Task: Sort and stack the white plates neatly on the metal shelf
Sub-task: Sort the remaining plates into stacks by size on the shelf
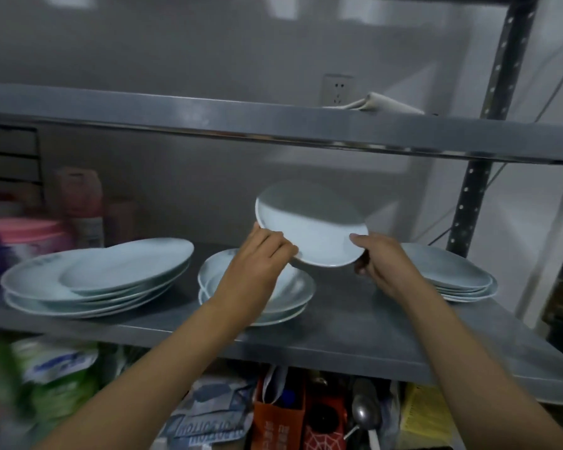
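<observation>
Blur smears the jars at the left edge and the clutter along the bottom. The middle stack [267, 298] is half hidden behind the left hand [257, 254]. Left hand and right hand [376, 256] clamp one tilted white plate [309, 225] at frame centre, above the metal shelf [355, 323]. Three stacks rest there: left stack [95, 280], middle, right stack [459, 277].

Small white plate [311, 227] held tilted above the middle stack [293, 292]; more stacks left [95, 277] and right [459, 274].

Three plate stacks [95, 280] [273, 297] [459, 280] sit left, centre, right on the shelf [355, 326].
</observation>
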